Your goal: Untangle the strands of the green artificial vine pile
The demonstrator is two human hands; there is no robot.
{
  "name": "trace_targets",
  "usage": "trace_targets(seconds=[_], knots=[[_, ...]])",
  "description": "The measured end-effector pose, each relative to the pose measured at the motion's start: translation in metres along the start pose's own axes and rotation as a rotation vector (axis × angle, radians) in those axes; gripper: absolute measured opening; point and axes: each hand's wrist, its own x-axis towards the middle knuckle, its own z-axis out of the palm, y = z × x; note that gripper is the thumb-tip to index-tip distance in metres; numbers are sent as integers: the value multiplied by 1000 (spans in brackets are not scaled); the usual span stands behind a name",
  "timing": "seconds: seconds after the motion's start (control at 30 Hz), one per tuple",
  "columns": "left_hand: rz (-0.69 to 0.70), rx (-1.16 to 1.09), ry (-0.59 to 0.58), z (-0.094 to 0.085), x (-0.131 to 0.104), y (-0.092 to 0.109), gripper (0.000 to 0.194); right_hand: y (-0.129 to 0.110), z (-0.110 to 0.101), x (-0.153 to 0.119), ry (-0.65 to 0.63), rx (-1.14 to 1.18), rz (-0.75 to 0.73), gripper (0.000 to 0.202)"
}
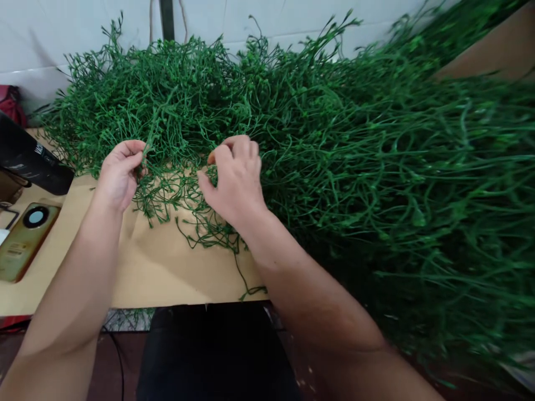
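A large heap of thin green artificial stems (188, 94) spreads along the back and over the whole right side. My left hand (123, 170) pinches a few green stems between thumb and fingers, at the heap's front left edge. Right of it, my right hand (236, 178) hovers over loose stems with its thumb and index finger apart and the other fingers curled; nothing plainly sits between them. Small loose sprigs (213, 231) lie below and between the hands on the brown cardboard surface (167, 278).
On the left lie a phone (27, 242) with a round camera ring and a black cylindrical bottle (33, 156). Something red (11, 106) is at the far left. A cardboard piece (497, 47) stands at the upper right. A white tiled wall (83, 25) rises behind.
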Motion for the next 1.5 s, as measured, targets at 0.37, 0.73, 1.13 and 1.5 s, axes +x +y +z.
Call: trace_targets(seconds=[0.37,0.73,1.13,1.5], knots=[[106,175,-221,30,-22,0,8,-14,19,-1,-228,359,-44,21],[49,450,-407,10,-15,5,32,-4,18,5,-75,535,37,29],[3,197,-266,19,-18,4,16,-12,17,-3,-111,361,-49,25],[-66,-37,354,-1,8,-8,17,-72,-4,-39,-352,243,-620,16]])
